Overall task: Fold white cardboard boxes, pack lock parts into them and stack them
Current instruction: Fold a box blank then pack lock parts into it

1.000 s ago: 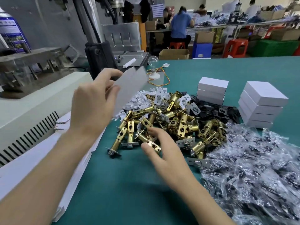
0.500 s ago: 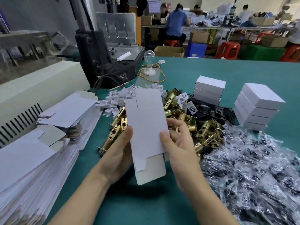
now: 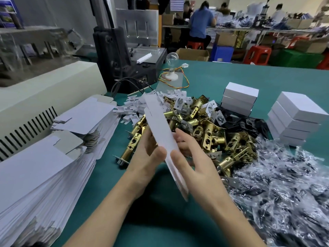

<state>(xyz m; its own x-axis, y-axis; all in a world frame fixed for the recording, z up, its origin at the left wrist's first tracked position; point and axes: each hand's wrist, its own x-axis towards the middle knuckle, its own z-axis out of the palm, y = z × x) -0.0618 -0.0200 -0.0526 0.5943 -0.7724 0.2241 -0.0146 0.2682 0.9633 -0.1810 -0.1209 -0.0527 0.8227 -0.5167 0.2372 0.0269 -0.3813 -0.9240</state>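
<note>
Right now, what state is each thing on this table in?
Flat white cardboard box blank: flat, held edge-on.
Left hand: grips the blank.
Right hand: grips the blank.
Closed white cardboard boxes: stacked in two piles.
Brass metal lock latches: loose, heaped.
Pile of flat white blanks: unfolded.

The teal surface (image 3: 222,81) carries a tall stack of flat box blanks (image 3: 35,175) on the left. A heap of brass latches (image 3: 210,132) lies mid-table, with black plates (image 3: 249,122) behind. To the right are two stacks of folded white boxes (image 3: 295,118), with crinkled clear bags (image 3: 284,193) in front.
</note>
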